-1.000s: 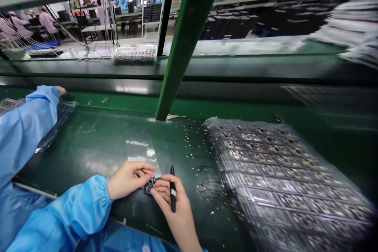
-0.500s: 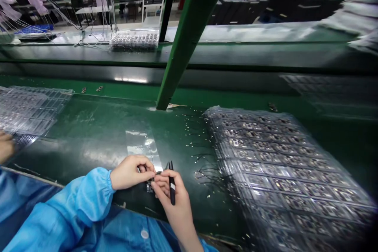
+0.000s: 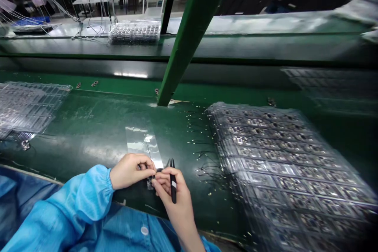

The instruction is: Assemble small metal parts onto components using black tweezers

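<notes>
Here at the counter [image 3: 97, 126], the left hand [image 3: 128, 171] pinches a small circuit board [image 3: 150, 184]; the right hand [image 3: 177, 191], gripping black tweezers [image 3: 173, 185], meets it there! Clear plastic sheet [image 3: 138, 139] at the board's twelve o'clock, stacked trays [image 3: 283, 171] at three.

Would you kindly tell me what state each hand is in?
Left hand: closed, apparently holding the small circuit board.
Right hand: closed, holding black tweezers.

glossy bright-blue creased-fabric smock [image 3: 121, 230] | round white button [image 3: 144, 230] at front | left of button: puffy blue sleeve [image 3: 79, 201], gathered cuff [image 3: 107, 177] | left hand [image 3: 126, 171], right hand [image 3: 178, 193]: bare
</notes>
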`<state>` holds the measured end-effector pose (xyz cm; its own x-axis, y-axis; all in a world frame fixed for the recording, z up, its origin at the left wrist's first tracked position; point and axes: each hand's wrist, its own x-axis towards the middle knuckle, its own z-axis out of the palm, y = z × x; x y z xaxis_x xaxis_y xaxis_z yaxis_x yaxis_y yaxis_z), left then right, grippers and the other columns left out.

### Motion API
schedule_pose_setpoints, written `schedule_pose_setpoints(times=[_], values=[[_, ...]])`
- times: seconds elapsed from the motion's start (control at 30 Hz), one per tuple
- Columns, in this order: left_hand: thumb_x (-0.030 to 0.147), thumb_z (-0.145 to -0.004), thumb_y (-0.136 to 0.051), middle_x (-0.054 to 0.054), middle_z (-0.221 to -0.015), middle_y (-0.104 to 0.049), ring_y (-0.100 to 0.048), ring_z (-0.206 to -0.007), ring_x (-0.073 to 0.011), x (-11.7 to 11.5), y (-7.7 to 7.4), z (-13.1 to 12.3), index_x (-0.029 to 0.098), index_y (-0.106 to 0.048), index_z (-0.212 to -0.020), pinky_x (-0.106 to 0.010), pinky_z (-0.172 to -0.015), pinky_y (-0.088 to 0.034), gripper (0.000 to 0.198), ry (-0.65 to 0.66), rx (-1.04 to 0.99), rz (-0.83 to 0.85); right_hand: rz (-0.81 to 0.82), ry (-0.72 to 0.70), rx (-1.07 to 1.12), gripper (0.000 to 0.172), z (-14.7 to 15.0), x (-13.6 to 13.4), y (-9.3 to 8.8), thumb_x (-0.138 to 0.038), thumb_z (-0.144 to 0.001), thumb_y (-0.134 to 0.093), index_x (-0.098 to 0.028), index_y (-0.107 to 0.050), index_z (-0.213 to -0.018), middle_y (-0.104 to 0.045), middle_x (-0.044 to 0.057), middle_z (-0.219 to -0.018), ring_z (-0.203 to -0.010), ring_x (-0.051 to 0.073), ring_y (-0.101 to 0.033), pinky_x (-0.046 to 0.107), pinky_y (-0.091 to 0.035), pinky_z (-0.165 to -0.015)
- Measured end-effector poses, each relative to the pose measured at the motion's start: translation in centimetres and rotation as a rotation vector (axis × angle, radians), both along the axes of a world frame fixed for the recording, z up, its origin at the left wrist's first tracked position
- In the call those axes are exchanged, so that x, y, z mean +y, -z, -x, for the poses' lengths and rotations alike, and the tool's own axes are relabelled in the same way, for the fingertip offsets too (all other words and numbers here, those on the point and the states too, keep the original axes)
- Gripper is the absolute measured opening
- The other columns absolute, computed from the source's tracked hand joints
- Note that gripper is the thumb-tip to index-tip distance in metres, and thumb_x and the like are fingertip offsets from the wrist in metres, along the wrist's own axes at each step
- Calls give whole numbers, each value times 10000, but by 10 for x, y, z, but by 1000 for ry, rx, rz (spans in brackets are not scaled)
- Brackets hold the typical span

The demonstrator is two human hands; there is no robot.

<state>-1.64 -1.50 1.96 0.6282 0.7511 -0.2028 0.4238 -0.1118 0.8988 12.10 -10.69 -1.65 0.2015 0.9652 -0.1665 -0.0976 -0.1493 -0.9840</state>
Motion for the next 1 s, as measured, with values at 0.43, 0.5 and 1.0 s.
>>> schedule_pose_setpoints(times=[0.43, 0.5, 1.0], values=[[219, -784, -582, 0, -717, -630, -524, -557, -69, -5, -7, 3, 153, -658, -785, -158, -540, -424, 101, 48, 4, -98, -1, 35, 42, 198, 0, 0, -7, -277, -801, -609, -215, -454, -907, -602, 8, -793, -685, 131, -602, 220, -502, -600], [196, -777, -574, 2, -711, -625, -533, -570, -72, -9, -7, 4, 152, -647, -786, -155, -539, -425, 85, 35, 20, -107, -27, 64, -10, 195, 2, -1, -8, -247, -794, -616, -216, -456, -901, -588, -1, -783, -716, 136, -605, 225, -495, -642], [257, -813, -540, -40, -807, -661, -597, -706, -123, -28, -16, 46, 141, -565, -706, -192, -587, -435, 160, -225, 29, 73, 94, 117, -24, 380, -16, -28, -21, -459, -879, -448, -181, -551, -1118, -630, 30, -674, -530, 147, -583, 262, -505, -514]])
